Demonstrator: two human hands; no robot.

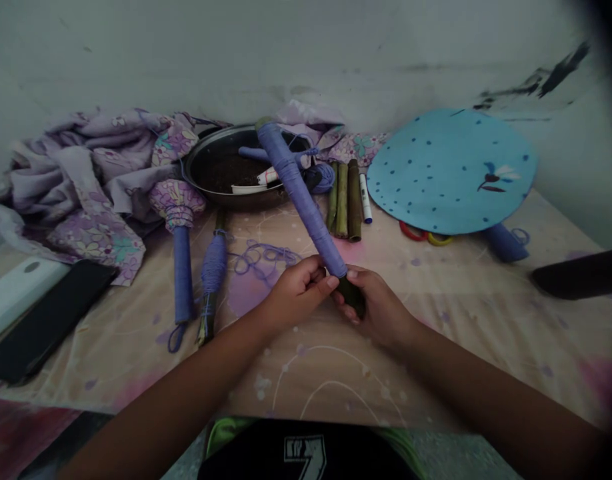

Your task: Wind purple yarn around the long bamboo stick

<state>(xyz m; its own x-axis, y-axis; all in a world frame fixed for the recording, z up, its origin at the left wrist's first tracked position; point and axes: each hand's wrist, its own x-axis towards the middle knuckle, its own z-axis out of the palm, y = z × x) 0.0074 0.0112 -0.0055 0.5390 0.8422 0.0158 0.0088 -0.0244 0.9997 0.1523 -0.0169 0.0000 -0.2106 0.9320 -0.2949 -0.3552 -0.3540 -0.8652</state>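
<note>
A long stick wrapped in purple cord [306, 207] slants up and away from me, its bare dark green end low in my hands. My right hand [376, 303] is closed around that bare end. My left hand [301, 287] pinches at the lower edge of the wrapping, thumb and fingers together; whether it grips the stick or the cord there is hidden. Loose purple cord [266, 257] lies in loops on the table just beyond my left hand. Left of it rest a cord-wound stick [214, 267] and a purple-handled piece with a flowered cloth head [183, 267].
A dark pan [226, 198] stands at the back, with purple flowered cloth [96, 167] beside it. Several green-brown sticks [355, 200], a marker [365, 198], and a blue dotted round fan [446, 173] are behind my hands. A black phone [51, 320] lies left.
</note>
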